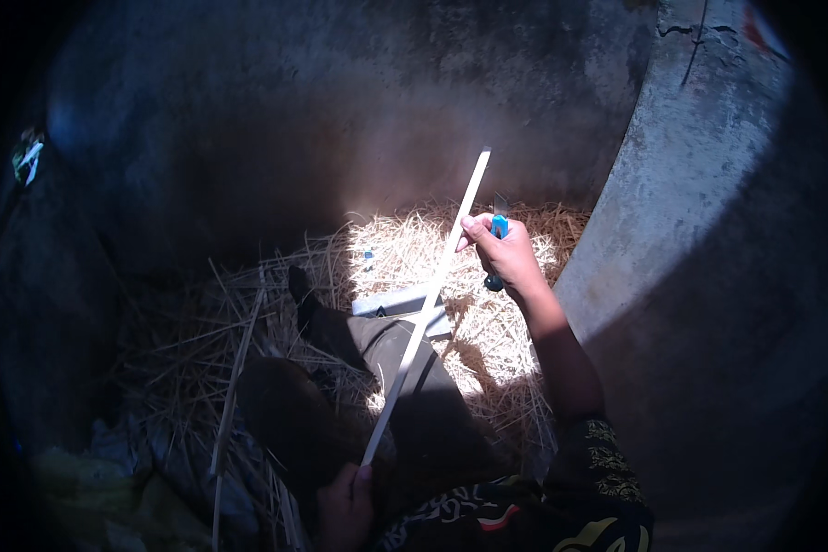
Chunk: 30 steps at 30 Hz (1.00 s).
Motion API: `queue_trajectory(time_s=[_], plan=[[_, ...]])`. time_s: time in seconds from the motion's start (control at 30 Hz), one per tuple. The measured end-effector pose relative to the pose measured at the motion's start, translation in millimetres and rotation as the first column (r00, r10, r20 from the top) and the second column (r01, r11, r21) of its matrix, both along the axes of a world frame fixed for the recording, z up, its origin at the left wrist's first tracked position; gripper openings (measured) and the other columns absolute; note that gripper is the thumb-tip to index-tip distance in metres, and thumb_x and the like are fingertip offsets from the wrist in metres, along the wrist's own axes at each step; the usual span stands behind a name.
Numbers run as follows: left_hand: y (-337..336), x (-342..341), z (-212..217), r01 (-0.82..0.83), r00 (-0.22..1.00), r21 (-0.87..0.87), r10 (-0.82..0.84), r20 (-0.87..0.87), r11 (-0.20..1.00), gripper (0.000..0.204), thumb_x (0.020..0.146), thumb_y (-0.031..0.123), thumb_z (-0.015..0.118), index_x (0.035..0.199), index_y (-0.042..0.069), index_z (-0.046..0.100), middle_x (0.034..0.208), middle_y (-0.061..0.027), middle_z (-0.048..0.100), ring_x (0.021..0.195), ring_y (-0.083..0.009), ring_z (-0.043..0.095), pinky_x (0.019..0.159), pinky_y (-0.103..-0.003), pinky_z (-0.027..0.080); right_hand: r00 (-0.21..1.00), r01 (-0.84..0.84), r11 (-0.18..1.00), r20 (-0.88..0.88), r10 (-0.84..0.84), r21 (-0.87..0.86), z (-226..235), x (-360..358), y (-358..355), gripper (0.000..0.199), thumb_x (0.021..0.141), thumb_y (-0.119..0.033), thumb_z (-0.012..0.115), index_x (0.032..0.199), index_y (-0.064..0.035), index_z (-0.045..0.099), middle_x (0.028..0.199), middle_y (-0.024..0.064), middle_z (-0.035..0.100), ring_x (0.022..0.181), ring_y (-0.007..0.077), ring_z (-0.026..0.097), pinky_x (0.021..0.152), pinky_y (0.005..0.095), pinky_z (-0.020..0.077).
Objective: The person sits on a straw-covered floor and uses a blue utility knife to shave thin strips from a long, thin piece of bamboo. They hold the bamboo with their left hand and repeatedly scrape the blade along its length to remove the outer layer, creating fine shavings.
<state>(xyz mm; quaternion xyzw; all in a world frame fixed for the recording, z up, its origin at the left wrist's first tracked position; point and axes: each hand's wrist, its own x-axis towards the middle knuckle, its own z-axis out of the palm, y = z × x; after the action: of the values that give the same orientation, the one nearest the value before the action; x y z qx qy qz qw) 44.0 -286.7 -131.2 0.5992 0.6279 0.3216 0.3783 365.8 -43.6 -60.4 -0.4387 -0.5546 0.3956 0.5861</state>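
A long, thin pale strip (419, 336), which looks like wood or bamboo, runs slantwise from my lap up to the right. Its lower end is in the closed fingers of my left hand (345, 501), which is in shadow. My right hand (508, 253) is closed around a blue box cutter (500, 226), its blade pointing up beside the strip. The thumb and fingertip of that hand also touch the strip along its upper half. A dark end of the cutter's handle shows below the palm.
Pale shavings (488, 340) cover the floor around my outstretched legs (405, 359). Beyond my knee lies a grey block-like piece (400, 302). Another long strip (235, 386) lies at the left. A dark wall (340, 120) curves around, with a sunlit wall section (681, 156) at the right.
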Motion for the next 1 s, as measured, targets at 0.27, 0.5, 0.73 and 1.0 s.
queue_trajectory(time_s=[0.27, 0.5, 0.73, 1.0], plan=[[0, -1, -2, -0.019, 1.000, -0.008, 0.019, 0.025, 1.000, 0.033, 0.103, 0.027, 0.053, 0.085, 0.000, 0.060, 0.061, -0.0070, 0.053, 0.062, -0.0088, 0.048, 0.057, -0.033, 0.042, 0.985, 0.056, 0.998, -0.162, -0.055, 0.002, -6, -2, 10, 0.028, 0.101, -0.028, 0.061, 0.082, -0.0074, 0.064, 0.062, -0.0037, 0.058, 0.044, 0.0007, 0.040, 0.041, 0.0194, 0.0290], [2, -9, -17, -0.031, 0.997, -0.047, 0.034, 0.068, 0.998, 0.034, 0.104, 0.028, 0.051, 0.085, 0.001, 0.059, 0.064, -0.0017, 0.050, 0.066, -0.0068, 0.045, 0.059, -0.030, 0.041, 0.907, 0.420, 0.863, -0.087, -0.413, 0.280, -17, 21, 35, 0.018, 0.099, -0.018, 0.063, 0.098, -0.0007, 0.067, 0.067, -0.0008, 0.060, 0.050, 0.0052, 0.054, 0.046, 0.0215, 0.0410], [4, -12, -9, 0.003, 0.969, -0.121, 0.028, 0.247, 0.993, 0.034, 0.105, 0.030, 0.050, 0.082, 0.006, 0.060, 0.067, 0.0045, 0.050, 0.063, -0.0043, 0.043, 0.057, -0.025, 0.036, 0.939, 0.199, 0.978, 0.272, -0.210, 0.068, -22, 19, 10, 0.022, 0.097, -0.015, 0.062, 0.111, 0.0016, 0.068, 0.069, 0.0036, 0.062, 0.056, 0.0087, 0.060, 0.054, 0.0272, 0.0485], [14, -16, -8, -0.092, 0.939, -0.174, 0.143, 0.314, 0.981, 0.034, 0.105, 0.034, 0.051, 0.085, 0.007, 0.060, 0.066, 0.0039, 0.051, 0.059, -0.0053, 0.045, 0.055, -0.024, 0.036, 0.813, -0.555, 0.758, -0.417, 0.407, -0.342, -51, 3, -37, 0.020, 0.103, -0.024, 0.052, 0.108, -0.0101, 0.038, 0.087, 0.0064, 0.053, 0.058, 0.0084, 0.044, 0.052, 0.0231, 0.0388]])
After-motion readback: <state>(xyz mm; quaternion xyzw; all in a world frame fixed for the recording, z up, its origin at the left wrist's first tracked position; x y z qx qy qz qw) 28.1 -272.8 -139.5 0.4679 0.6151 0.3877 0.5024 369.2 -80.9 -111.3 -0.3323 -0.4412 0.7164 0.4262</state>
